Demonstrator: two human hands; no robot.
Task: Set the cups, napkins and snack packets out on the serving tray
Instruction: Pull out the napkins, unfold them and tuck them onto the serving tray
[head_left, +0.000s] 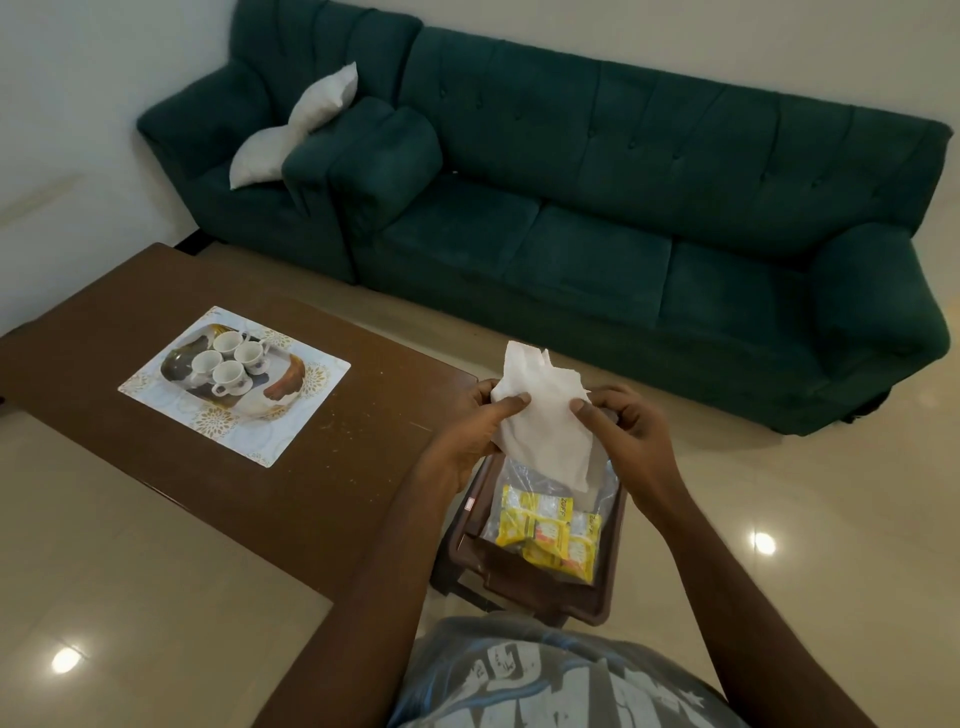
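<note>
Head view shows you the green sofa (623, 208) cut off at the right edge, then the brown table (363, 415) with the serving tray (291, 415) carrying four cups (231, 361). Your left hand (467, 431) and right hand (634, 441) both pinch a white napkin (545, 431), raised over a small dark stool (519, 587), hiding its far part. There, yellow snack packets (550, 535) lie on clear plastic; their print is unreadable

One yellow snack packet (537, 512) shows lettering like "ZUFF"; the grey shirt (545, 680) carries large letters, too cropped to read.
</note>
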